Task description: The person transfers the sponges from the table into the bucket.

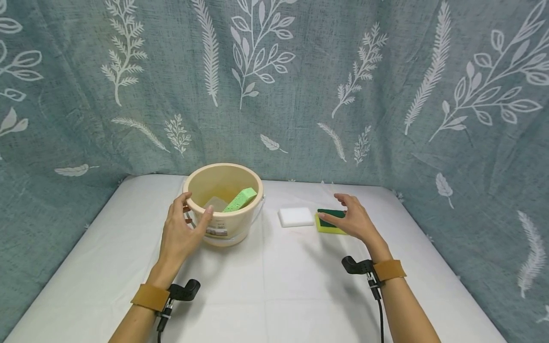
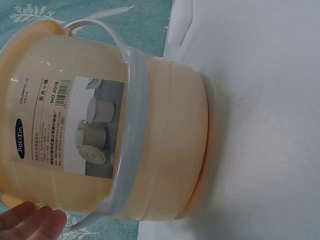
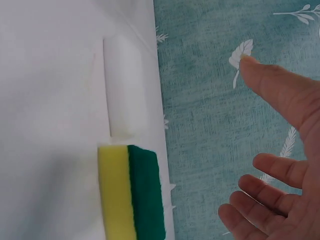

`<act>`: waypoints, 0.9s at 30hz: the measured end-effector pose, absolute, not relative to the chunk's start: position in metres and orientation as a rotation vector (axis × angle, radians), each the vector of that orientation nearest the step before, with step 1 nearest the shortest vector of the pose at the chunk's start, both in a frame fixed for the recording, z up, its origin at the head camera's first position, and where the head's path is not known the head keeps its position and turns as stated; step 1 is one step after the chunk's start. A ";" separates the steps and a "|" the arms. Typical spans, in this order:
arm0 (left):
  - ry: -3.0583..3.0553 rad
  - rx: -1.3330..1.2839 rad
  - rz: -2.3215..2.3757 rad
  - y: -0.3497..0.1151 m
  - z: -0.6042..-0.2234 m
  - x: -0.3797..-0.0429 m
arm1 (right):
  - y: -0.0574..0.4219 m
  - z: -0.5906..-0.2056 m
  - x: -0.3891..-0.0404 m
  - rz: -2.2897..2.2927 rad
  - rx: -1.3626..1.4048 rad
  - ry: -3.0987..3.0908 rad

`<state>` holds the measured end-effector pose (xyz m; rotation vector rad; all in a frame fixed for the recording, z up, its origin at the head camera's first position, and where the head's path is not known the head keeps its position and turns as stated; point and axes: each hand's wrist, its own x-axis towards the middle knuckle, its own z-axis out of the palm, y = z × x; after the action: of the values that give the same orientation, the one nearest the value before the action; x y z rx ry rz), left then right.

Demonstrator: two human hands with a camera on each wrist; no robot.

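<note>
A cream plastic bucket (image 1: 233, 224) stands left of centre on the table, its pale handle (image 2: 131, 125) hanging down the front. My left hand (image 1: 182, 233) grips the bucket's near left side at the rim, thumb at the front and fingers at the left. In the bucket lie a green speckled sponge (image 1: 240, 200) and a greyish block (image 1: 216, 204). Over a yellow and dark green scouring sponge (image 1: 331, 229) hovers my right hand (image 1: 353, 219), fingers spread and holding nothing. Beside that sponge, to its left, lies a white sponge block (image 1: 296, 217).
A white cloth (image 1: 266, 295) covers the table. Behind it and at the sides hangs a teal curtain (image 1: 300, 119) with white leaf prints. Each wrist wears a brown strap (image 1: 150, 297) with a small black camera (image 1: 185, 290) and cable.
</note>
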<state>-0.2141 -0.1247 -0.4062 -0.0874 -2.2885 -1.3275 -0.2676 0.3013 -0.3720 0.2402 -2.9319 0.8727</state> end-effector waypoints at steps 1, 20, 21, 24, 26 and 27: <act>-2.288 -0.087 -1.326 -0.125 -0.406 -0.214 | 0.303 -0.373 -0.268 0.865 0.229 -2.936; -2.286 -0.083 -1.304 -0.125 -0.408 -0.215 | 0.326 -0.405 -0.284 0.875 0.103 -3.006; -2.287 -0.083 -1.303 -0.125 -0.407 -0.215 | 0.328 -0.407 -0.285 0.889 0.100 -3.004; -2.288 -0.088 -1.302 -0.125 -0.407 -0.215 | 0.335 -0.413 -0.288 0.940 0.086 -3.001; -2.286 -0.089 -1.299 -0.125 -0.407 -0.216 | 0.340 -0.418 -0.288 0.996 0.068 -2.995; -2.284 -0.090 -1.300 -0.125 -0.407 -0.216 | 0.342 -0.420 -0.289 1.029 0.063 -2.990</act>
<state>-0.2158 -0.1250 -0.4071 -0.0898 -2.2838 -1.2997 -0.2886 0.3422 -0.4202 0.0628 -2.9901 1.0295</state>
